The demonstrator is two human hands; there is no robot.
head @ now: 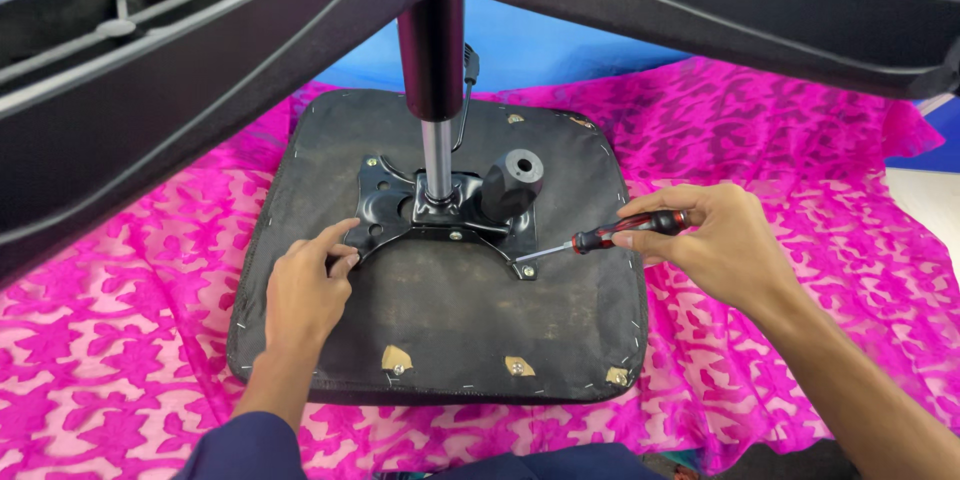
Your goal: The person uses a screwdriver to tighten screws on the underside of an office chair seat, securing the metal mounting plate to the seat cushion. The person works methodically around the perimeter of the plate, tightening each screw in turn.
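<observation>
1. The right hand (715, 245) pinches a red-and-black screwdriver (610, 238) in its fingers, tip on a screw at the mounting plate (440, 215)'s right near corner.
2. The left hand (305, 290), fingers curled, touches the plate's left edge.
3. The plate sits mid-way on the upturned black seat (440, 310), over pink cloth (120, 340).

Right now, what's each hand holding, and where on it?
Right hand holds a screwdriver by its red-and-black handle, tip at a mounting plate screw. Left hand holds nothing; its fingers rest at the plate's edge.
</observation>
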